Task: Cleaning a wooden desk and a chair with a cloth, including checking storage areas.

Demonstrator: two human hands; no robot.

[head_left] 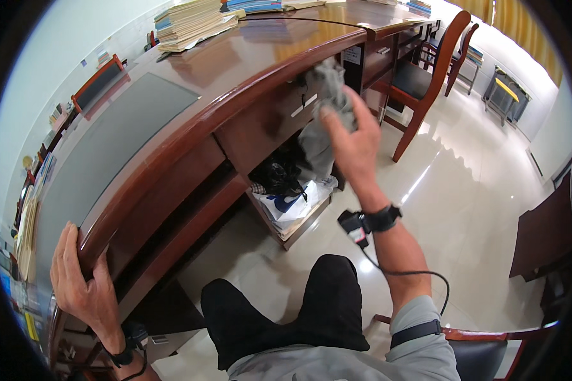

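Note:
My right hand (pixel 357 149) is raised at the front of the curved, dark reddish wooden desk (pixel 203 122). Its fingers close around a crumpled grey cloth (pixel 318 145), which hangs down past a drawer front and is partly blurred. At the left, my left hand (pixel 86 289) grips the desk's rounded edge, fingers on top and thumb around the front. Below the cloth, an open cabinet compartment (pixel 306 230) holds a black plastic bag (pixel 281 173) on white papers (pixel 289 204). Something dark dangles from the drawer front near the cloth.
A stack of folders (pixel 194 26) stands on the desk's far side, beside a dark grey desk mat (pixel 136 114). Wooden chairs with dark seats, including one chair (pixel 419 82), stand at the right. Behind me at lower right is another chair (pixel 480 355).

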